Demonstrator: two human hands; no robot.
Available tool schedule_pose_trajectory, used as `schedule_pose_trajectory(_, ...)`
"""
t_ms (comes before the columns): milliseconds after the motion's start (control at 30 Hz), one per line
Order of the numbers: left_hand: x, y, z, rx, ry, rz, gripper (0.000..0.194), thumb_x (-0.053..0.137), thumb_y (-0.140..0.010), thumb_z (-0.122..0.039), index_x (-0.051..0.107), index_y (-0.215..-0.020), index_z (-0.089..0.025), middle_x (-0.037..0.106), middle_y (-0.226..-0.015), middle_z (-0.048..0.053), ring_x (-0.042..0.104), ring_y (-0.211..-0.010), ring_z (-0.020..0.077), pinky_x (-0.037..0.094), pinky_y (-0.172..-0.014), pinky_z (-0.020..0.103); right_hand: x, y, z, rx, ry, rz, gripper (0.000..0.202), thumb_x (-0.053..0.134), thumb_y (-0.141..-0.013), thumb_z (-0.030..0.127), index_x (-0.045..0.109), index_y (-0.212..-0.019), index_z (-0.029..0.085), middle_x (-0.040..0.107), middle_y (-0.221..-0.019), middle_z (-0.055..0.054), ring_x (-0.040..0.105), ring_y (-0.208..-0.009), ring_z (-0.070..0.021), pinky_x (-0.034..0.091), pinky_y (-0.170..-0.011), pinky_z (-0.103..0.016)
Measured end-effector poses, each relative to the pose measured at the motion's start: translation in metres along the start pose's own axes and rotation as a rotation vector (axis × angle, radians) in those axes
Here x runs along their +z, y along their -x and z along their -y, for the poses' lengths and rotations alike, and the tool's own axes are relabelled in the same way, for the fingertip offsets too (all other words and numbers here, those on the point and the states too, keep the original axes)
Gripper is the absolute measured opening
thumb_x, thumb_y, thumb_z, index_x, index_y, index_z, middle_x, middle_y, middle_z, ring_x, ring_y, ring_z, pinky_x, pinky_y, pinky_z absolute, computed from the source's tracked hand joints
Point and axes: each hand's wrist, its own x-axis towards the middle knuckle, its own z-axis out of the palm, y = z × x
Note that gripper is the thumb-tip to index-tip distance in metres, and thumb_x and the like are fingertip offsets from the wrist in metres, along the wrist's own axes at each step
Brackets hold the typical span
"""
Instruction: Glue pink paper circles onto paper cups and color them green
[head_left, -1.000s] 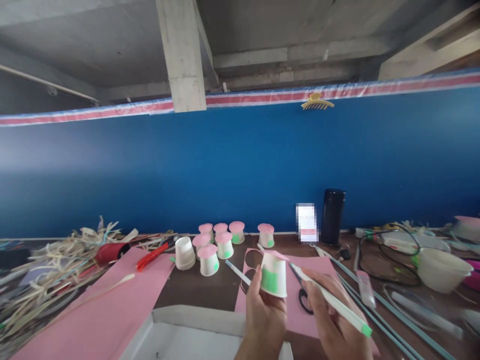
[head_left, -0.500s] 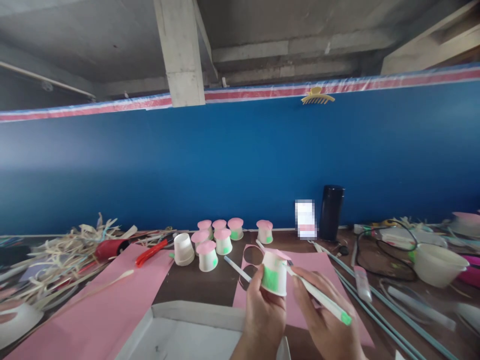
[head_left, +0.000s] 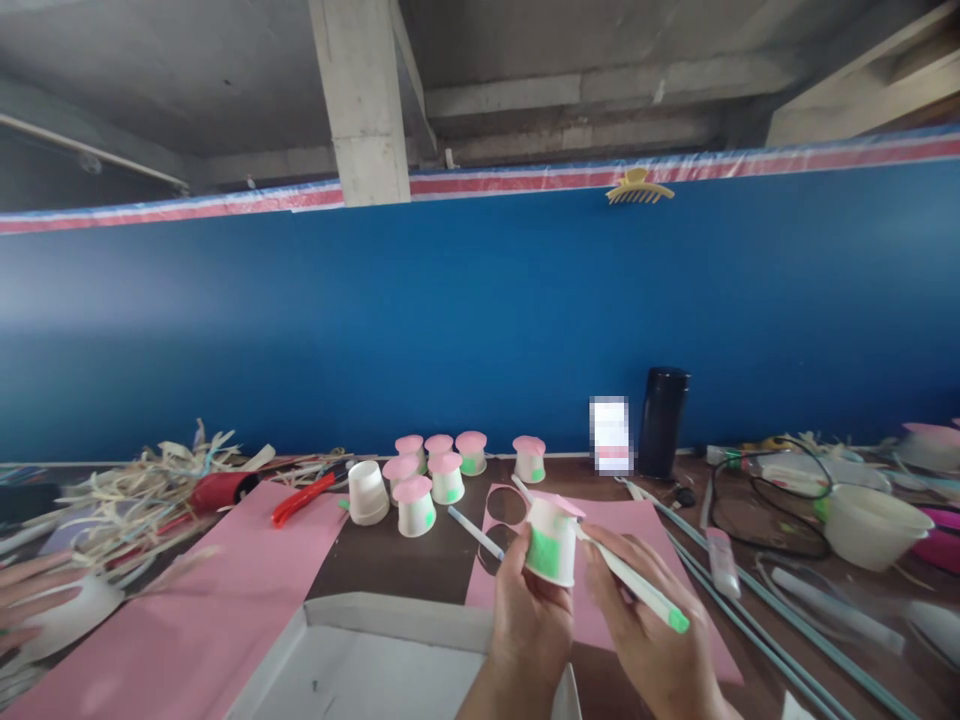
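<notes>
My left hand [head_left: 531, 610] holds a small white paper cup [head_left: 546, 515] upside down. A pink paper disc [head_left: 559, 504] sits on its upturned base, and a bright green patch [head_left: 543, 552] covers part of its side. A white marker [head_left: 634, 576] with a green end is gripped in my right hand [head_left: 660, 625]. The marker's tip meets the cup's right side near the top; the exact contact is hard to see. Beneath both hands lies a pink sheet [head_left: 607, 620] with round holes cut out of it.
Several pink-topped cups [head_left: 415, 505] stand behind, beside a plain stack of cups [head_left: 367, 492]. A white box lid [head_left: 397, 612] lies in front. A black bottle [head_left: 664, 425] stands at the back. Another person's hand [head_left: 34, 595] touches a white cup-like piece [head_left: 79, 610] at the left edge.
The marker has shifted slightly left along with my right hand, its tip staying by the cup. At the far left, another person's hand has come into view and the white piece has moved right.
</notes>
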Motion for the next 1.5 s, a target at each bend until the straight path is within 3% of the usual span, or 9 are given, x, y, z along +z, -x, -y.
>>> schedule_pose_trajectory(600, -0.0038, -0.0014, 0.0016, -0.002, 0.011, -0.009, 0.016, 0.061, -0.081, -0.015, 0.064, -0.096, -0.01, 0.07, -0.099, 0.013, 0.064, -0.102, 0.0216, 0.053, -0.085, 0.026, 0.0008, -0.0017, 0.0002, 0.009, 0.018, 0.012, 0.028, 0.057, -0.083, 0.015, 0.062, -0.11, 0.021, 0.068, -0.096, -0.006, 0.064, -0.085, -0.0195, 0.053, -0.074, -0.031)
schedule_pose_trajectory(1067, -0.0037, -0.0014, 0.0012, -0.003, 0.011, -0.026, 0.027, 0.063, -0.079, -0.016, 0.061, -0.104, -0.006, 0.068, -0.103, 0.016, 0.063, -0.102, 0.0226, 0.054, -0.083, 0.027, 0.0008, -0.0006, 0.0004, -0.009, 0.046, 0.025, 0.025, 0.058, -0.083, 0.015, 0.061, -0.108, 0.02, 0.068, -0.095, -0.005, 0.064, -0.085, -0.0178, 0.052, -0.075, -0.029)
schedule_pose_trajectory(1500, -0.0007, -0.001, 0.0003, -0.012, 0.037, -0.054, 0.02, 0.06, -0.081, -0.016, 0.062, -0.099, -0.007, 0.07, -0.095, 0.014, 0.066, -0.096, 0.0223, 0.055, -0.08, 0.026, 0.0017, -0.0007, 0.0032, 0.016, 0.035, 0.019, 0.019, 0.058, -0.084, 0.017, 0.063, -0.103, 0.019, 0.068, -0.091, -0.005, 0.065, -0.084, -0.0167, 0.052, -0.075, -0.028)
